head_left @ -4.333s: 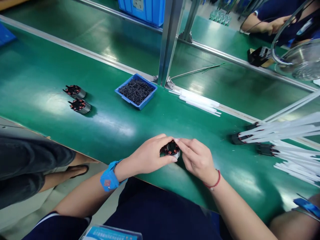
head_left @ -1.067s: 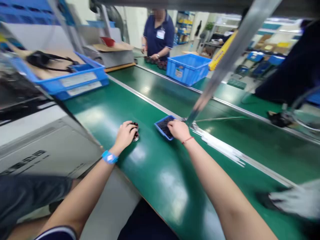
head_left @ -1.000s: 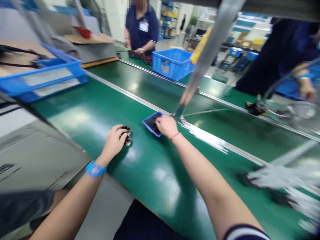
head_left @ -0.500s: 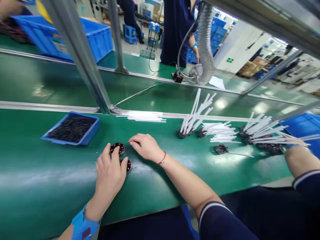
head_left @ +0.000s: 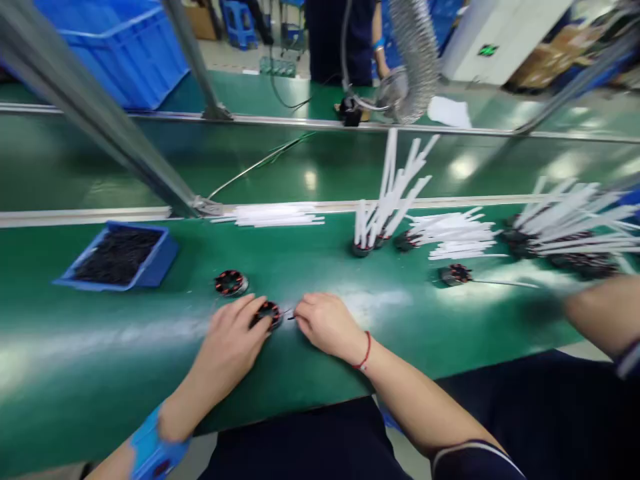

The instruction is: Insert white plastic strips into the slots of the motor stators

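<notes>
My left hand (head_left: 233, 337) grips a round motor stator (head_left: 270, 312) with black and copper-coloured windings, fingers on its left side and thumb at the front. Thin wire leads point right from this stator. Just beyond them, my right hand (head_left: 327, 325) pinches a short thin black tube (head_left: 292, 318), its tip close to the leads; contact between them cannot be made out. A second stator (head_left: 231, 283) lies on the green table, up and left of the held one, untouched.
A blue bin (head_left: 163, 261) of short black tubes stands at left. White sticks (head_left: 273, 215) lie by the rail. Right of my hands are stators bearing white tubes (head_left: 393, 193), a lone stator (head_left: 456, 274) and a co-worker's arm (head_left: 607, 313). A metal post (head_left: 115, 127) slants at left.
The view has shifted. My left hand has left the farther stator and closed on the nearer one. My right hand has moved from the farther stator's side to the nearer one's leads.
</notes>
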### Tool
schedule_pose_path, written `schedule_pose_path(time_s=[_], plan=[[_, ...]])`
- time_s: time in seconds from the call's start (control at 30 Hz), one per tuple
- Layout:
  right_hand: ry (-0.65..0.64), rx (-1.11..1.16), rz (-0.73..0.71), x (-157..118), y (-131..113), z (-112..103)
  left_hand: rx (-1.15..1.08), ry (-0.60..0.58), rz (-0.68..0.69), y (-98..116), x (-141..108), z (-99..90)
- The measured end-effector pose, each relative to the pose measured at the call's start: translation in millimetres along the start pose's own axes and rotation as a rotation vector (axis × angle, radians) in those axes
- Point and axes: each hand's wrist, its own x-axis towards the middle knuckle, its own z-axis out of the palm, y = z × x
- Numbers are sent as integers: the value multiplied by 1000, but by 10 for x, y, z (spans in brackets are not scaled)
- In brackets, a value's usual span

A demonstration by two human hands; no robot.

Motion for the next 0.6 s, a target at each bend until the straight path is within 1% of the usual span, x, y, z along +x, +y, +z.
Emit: schedule_pose_path(time_s=[0.07,0.13,0.27,0.33,0.37,0.43,0.5,0.6], plan=[[21,171,65,-16,11,14,-94,-106,-16,119,190,-36],[51,411,174,-29,65,26,-194,-168,-66,174,361,-71],[129,968,458,-69,175,68,-346,-194,-185,166,601,-174],[199,1172,542,-81,189,86,-367,-198,-194,162,682,-191],[238,1238,555,-81,186,90,-379,-206,-186,168,713,-181],[306,1300,551,-69,168,87,-421,-229,-182,190,752,-133],[343,1297,527,-49,149,75,-480,-237,-221,213,764,-70],[359,1244,492,-27,138,64,-569,-220,-285,224,755,-1]])
